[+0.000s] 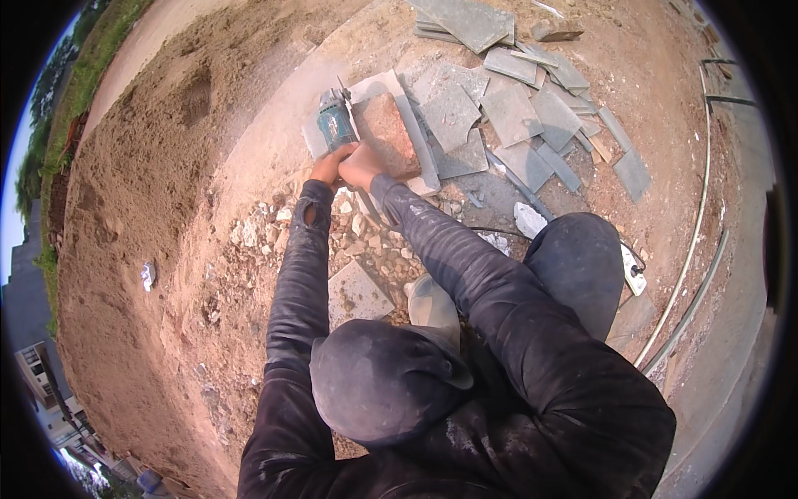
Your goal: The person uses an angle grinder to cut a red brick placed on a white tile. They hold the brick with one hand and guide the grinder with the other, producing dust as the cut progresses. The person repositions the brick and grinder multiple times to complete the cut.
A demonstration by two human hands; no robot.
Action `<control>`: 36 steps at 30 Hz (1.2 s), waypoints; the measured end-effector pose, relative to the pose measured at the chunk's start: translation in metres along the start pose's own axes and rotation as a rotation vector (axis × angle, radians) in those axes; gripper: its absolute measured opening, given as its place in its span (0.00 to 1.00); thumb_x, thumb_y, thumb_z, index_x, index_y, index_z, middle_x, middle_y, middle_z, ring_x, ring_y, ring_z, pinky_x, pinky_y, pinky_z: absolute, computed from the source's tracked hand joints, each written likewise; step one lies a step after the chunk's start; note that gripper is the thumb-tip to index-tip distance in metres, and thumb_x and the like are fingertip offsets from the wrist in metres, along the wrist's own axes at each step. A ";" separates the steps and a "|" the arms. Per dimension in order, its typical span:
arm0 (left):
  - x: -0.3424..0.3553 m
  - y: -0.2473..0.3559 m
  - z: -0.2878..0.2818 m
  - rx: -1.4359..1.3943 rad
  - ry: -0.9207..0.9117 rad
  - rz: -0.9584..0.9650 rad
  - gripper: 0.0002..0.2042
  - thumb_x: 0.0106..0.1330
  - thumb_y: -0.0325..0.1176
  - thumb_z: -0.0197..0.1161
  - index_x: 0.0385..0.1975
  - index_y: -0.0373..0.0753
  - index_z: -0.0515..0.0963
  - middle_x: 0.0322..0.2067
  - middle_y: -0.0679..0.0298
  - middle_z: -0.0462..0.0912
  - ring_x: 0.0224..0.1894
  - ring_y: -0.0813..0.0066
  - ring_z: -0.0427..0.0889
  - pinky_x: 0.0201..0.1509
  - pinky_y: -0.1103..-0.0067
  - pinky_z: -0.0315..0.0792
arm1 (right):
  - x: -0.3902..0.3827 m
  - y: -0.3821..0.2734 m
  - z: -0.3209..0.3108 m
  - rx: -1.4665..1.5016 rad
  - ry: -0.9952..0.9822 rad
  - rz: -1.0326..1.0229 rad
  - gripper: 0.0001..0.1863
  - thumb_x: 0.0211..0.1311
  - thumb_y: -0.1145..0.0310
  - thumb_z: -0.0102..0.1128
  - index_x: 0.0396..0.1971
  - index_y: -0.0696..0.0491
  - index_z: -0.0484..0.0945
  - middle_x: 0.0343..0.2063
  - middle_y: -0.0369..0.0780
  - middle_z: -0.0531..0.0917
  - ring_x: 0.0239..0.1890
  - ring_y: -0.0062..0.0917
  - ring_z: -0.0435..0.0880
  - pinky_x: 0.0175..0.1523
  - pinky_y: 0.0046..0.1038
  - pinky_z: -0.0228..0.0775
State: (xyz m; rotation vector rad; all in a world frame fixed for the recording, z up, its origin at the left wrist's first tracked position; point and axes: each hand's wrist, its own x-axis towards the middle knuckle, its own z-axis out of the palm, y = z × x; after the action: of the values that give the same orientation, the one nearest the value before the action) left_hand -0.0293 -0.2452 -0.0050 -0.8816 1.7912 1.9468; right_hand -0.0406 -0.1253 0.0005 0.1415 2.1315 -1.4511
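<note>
In the head view, both hands are together, the left hand (332,165) and the right hand (363,167) closed around the rear end of a teal angle grinder (336,125). The grinder is ahead of the person, at the left side of a pale slab (426,165). On that slab, just right of the tool, sits a reddish block (386,133), close against the grinder's right side. Further right, flat grey stone tiles (509,114) lie scattered and overlapping, some stacked at the far end. A dark cable (501,232) emerges near the right forearm, and a white power strip (633,270) lies beyond the right knee (573,270). A square tile (358,295) lies nearer the body, partly hidden by the left knee (382,382).

Underfoot is bare brown earth (158,233), with broken stones (353,229) gathered below the hands. It is outdoors in daylight: grass (96,58) and buildings (41,382) show at the left rim, while a long pale pipe (697,241) curves along the right.

The grinder's long axis runs away from the person, its head pointing forward and slightly left; a thin disc, seen nearly edge-on, is at the far end.
</note>
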 end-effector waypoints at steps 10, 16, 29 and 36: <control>0.002 0.004 0.001 0.019 0.010 0.002 0.24 0.55 0.44 0.71 0.47 0.34 0.79 0.40 0.58 0.83 0.35 0.67 0.84 0.33 0.71 0.80 | 0.001 -0.001 -0.002 0.026 -0.004 0.014 0.32 0.54 0.63 0.58 0.57 0.64 0.65 0.54 0.57 0.76 0.58 0.48 0.76 0.62 0.39 0.68; 0.003 0.002 0.004 0.007 0.000 0.023 0.25 0.54 0.43 0.72 0.46 0.32 0.79 0.39 0.57 0.83 0.34 0.66 0.85 0.31 0.70 0.81 | 0.005 0.002 -0.004 0.022 -0.018 0.017 0.33 0.53 0.64 0.59 0.58 0.64 0.64 0.55 0.57 0.75 0.58 0.47 0.76 0.62 0.39 0.68; 0.007 0.001 -0.001 -0.014 -0.013 0.011 0.26 0.53 0.43 0.72 0.46 0.28 0.78 0.39 0.53 0.83 0.34 0.64 0.85 0.34 0.69 0.81 | 0.008 0.002 0.001 0.005 -0.001 0.028 0.33 0.52 0.63 0.60 0.57 0.64 0.65 0.54 0.57 0.76 0.57 0.47 0.76 0.62 0.39 0.69; 0.004 0.003 -0.006 -0.017 -0.010 -0.009 0.23 0.55 0.42 0.71 0.45 0.30 0.80 0.39 0.55 0.83 0.34 0.64 0.85 0.33 0.69 0.81 | 0.011 0.003 0.010 0.013 -0.026 0.043 0.33 0.52 0.61 0.61 0.57 0.64 0.66 0.53 0.56 0.76 0.57 0.47 0.77 0.62 0.39 0.69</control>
State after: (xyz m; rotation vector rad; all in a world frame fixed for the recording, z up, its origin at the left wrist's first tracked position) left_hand -0.0330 -0.2522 -0.0051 -0.8831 1.7644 1.9606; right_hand -0.0454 -0.1351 -0.0099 0.1716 2.0861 -1.4354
